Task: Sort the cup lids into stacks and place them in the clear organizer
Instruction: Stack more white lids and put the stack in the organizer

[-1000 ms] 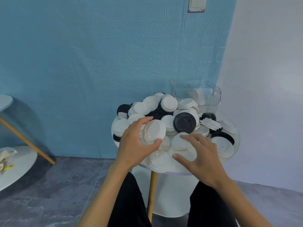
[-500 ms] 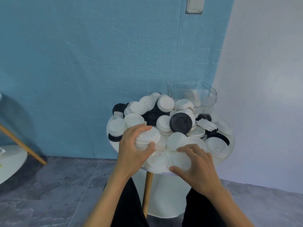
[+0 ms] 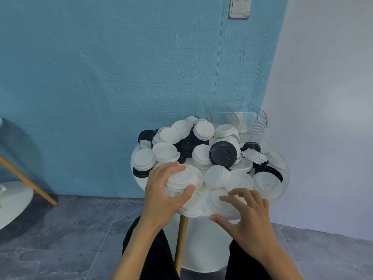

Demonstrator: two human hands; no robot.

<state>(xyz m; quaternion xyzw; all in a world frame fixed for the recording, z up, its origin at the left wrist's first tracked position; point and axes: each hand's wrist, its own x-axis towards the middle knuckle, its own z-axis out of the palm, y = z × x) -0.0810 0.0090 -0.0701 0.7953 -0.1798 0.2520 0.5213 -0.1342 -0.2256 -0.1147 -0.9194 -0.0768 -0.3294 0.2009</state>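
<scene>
White lids (image 3: 182, 178), a short stack of them, sit clamped between the left hand's (image 3: 161, 196) thumb and curled fingers at the near edge of the small round table (image 3: 282, 190). More lids lie heaped loose around it, some overhanging the rim, so a nudge could likely send them to the floor. Right hand (image 3: 247, 217) hovers spread over flat lids, holding nothing. Clear organizer (image 3: 248, 122) waits at the far side, apparently empty

Two bare hands (image 3: 161, 195) were at lower centre of the frame. One clear plastic organizer (image 3: 242, 122) stood upper right of the pile. Round white plastic lids (image 3: 203, 154) outnumbered round black plastic lids (image 3: 223, 153) (exact counts unclear).
</scene>
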